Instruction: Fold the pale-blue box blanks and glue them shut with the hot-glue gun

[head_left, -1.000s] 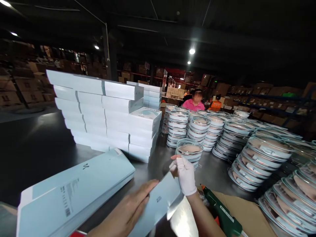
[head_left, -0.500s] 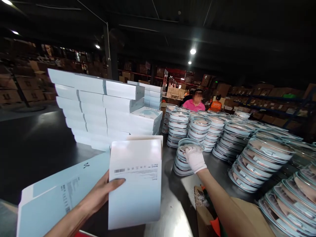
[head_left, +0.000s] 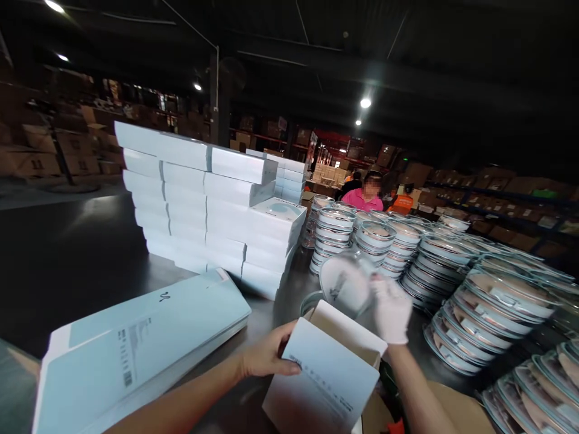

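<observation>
My bare left hand (head_left: 272,354) is closed on the left side of an open pale blue carton (head_left: 322,380), thumb on its printed face and the open end tilted up. In a white glove, my right hand (head_left: 391,308) grips the right edge of a round clear-rimmed container (head_left: 346,283), blurred by motion. That container is tipped on edge just above and behind the carton's opening, showing a pale round face with a dark mark. Behind the carton, partly hidden, is the rim of another round container (head_left: 312,299) on the table.
Flattened pale blue cartons (head_left: 149,337) lie stacked at the left. Beyond them rises a wall of closed white boxes (head_left: 199,205). Stacks of round containers (head_left: 491,295) fill the right side. A person in pink (head_left: 362,199) is at the far side. Brown cardboard (head_left: 461,407) lies at lower right.
My right hand has lifted a round container off its short stack and tilted it. My left hand has moved the carton right and turned it, so its open end now shows.
</observation>
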Motion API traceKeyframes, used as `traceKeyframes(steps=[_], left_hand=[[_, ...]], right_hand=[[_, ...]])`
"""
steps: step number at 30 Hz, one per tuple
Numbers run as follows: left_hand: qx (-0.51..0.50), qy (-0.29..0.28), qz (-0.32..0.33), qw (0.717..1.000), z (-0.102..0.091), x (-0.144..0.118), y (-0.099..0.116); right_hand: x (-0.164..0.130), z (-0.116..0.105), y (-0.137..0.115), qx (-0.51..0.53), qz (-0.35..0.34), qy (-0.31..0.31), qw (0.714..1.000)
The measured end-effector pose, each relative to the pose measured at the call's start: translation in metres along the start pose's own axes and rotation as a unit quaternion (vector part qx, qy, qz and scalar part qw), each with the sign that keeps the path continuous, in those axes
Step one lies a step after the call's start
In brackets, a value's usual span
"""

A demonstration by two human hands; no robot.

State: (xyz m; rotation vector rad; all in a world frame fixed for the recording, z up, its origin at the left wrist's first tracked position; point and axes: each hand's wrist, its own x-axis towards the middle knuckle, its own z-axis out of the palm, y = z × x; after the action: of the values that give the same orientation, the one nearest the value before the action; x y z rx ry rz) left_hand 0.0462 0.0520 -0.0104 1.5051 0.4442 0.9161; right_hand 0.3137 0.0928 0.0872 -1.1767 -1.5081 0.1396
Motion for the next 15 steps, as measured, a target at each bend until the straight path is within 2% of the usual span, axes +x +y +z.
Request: traceKeyframes(steps=[3,6,8,11,13,15], left_hand=[[-0.002,0.017,0.018,1.000,-0.002,-0.018,-0.003],[-0.007,0.031,0.022,0.999,-0.003,-0.032,0.000],[-0.007,0.039,0.015,0.999,-0.002,-0.038,0.003],[-0.004,0.074,0.007,0.997,0.001,-0.048,0.003],[-0.002,0.104,0.007,0.995,0.004,-0.055,0.000],[-0.002,0.128,0.002,0.992,0.007,-0.063,-0.005]], right_hand=[[0.023,-0.044,-0.017,0.040,0.049,0.031,0.998],[0.020,-0.059,-0.043,0.098,0.089,0.009,0.991],[0.001,-0.055,-0.063,0.133,0.108,-0.006,0.985],[-0.046,-0.041,-0.083,0.163,0.113,-0.041,0.979],[-0.081,-0.034,-0.081,0.149,0.051,-0.076,0.985],[-0.114,-0.028,-0.065,0.123,0.002,-0.063,0.990]])
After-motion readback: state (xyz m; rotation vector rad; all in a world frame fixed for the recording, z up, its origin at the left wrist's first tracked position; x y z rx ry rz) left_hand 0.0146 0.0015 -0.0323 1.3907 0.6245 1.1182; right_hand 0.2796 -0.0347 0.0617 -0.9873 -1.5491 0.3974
